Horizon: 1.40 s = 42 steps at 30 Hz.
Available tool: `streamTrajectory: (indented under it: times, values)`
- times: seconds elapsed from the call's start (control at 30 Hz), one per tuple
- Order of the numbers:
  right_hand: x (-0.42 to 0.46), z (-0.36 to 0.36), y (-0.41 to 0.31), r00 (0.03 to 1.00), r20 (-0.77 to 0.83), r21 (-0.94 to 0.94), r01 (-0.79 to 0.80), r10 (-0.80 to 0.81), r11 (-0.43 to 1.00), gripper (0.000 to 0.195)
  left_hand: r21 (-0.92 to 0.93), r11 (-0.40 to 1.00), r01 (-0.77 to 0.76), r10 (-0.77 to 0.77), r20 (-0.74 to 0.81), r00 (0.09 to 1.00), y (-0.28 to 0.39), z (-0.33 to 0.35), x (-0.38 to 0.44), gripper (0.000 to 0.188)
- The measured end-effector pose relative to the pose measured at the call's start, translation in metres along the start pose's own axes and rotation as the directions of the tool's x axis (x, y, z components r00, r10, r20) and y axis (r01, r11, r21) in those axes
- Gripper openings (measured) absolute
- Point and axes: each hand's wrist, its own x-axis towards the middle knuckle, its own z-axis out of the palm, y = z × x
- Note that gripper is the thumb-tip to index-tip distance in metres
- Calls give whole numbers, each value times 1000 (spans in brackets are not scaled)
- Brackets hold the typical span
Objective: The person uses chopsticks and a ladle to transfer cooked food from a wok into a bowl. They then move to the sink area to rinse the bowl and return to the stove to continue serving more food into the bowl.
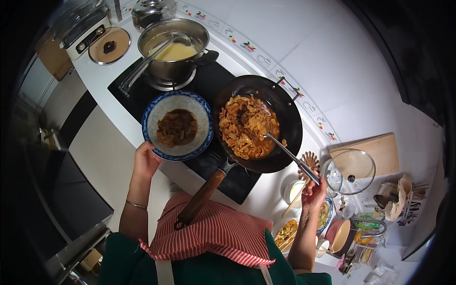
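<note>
My left hand grips the near rim of a blue-and-white bowl, held beside the wok over the cooktop. Pieces of food in dark brown sauce lie in the bottom of the bowl. In my right hand is the handle of a metal spoon or ladle, whose head is hidden in the food. A black wok with a wooden handle sits on the cooktop and holds sliced meat in reddish-brown sauce. The wok's handle points towards my striped apron.
Behind the bowl, a steel pot of pale yellow liquid stands on the black glass cooktop, a ladle across its rim. A glass lid lies at left. At right are a cutting board, another lid, dishes of food and a faucet.
</note>
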Motion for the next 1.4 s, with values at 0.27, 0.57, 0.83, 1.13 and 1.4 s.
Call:
streamTrajectory:
  times: [0.27, 0.57, 0.83, 1.13, 1.4]
  values:
    - [-3, 10, -11, 998, 58, 41, -6, 4, 999, 35, -35, 999, 16, -16, 10, 1000, -3, -15, 5, 37]
    - [-32, 107, -21, 987, 159, -136, -7, 28, 991, 37, -16, 999, 29, -29, -10, 1000, -8, -20, 9, 30]
    - [-85, 181, -7, 886, 456, -488, 330, -87, 808, 30, -33, 999, 40, -39, 15, 999, -6, -17, 6, 33]
    - [-90, 164, -24, 865, 439, -382, 425, -244, 821, 35, -64, 996, 63, -60, 44, 997, -11, -34, 12, 39]
    - [-25, 91, -46, 986, 34, -178, 164, -161, 970, 33, -92, 995, 30, -30, 4, 1000, -11, -29, 10, 30]
